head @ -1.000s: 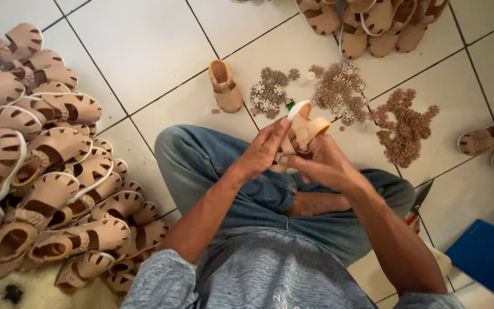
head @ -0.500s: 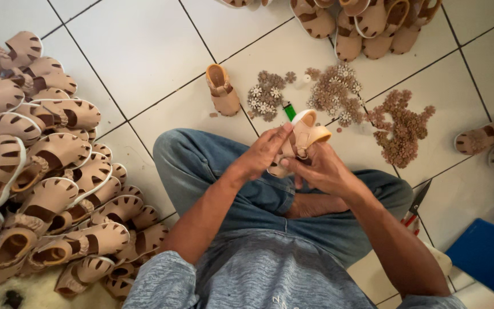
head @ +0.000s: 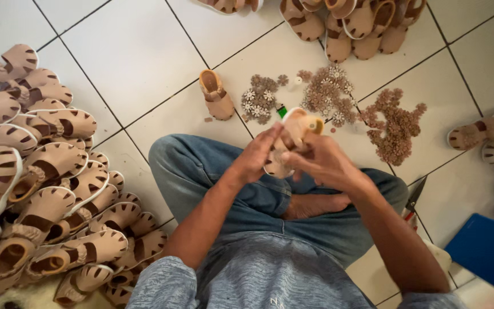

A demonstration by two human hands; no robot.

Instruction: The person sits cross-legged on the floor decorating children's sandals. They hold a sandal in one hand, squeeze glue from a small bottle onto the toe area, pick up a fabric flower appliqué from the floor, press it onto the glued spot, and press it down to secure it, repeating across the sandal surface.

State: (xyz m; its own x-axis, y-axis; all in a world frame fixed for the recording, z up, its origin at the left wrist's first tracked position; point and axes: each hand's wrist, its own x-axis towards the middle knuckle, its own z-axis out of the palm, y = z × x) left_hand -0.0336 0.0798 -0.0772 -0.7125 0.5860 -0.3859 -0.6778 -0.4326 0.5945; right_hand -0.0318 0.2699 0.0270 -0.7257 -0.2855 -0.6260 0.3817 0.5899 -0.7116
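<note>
Small tan sandal [head: 293, 134] | I see it held over my lap, above the jeans [head: 201, 171] | left hand [head: 258, 154] closed on its near side | right hand [head: 321, 160] wrapped around the far side | flower trims [head: 395, 123] on tiled floor [head: 132, 51] just beyond | sandal pile [head: 35, 171] at left

Shoemaking workshop: sandal piles [head: 41, 171] and flower trims [head: 395, 123] on tiled floor [head: 138, 51].

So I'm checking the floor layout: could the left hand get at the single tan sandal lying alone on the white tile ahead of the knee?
Probably yes. The single tan sandal lies apart on bare white tile, nothing between, but the left hand is busy gripping the small beige sandal.
</note>
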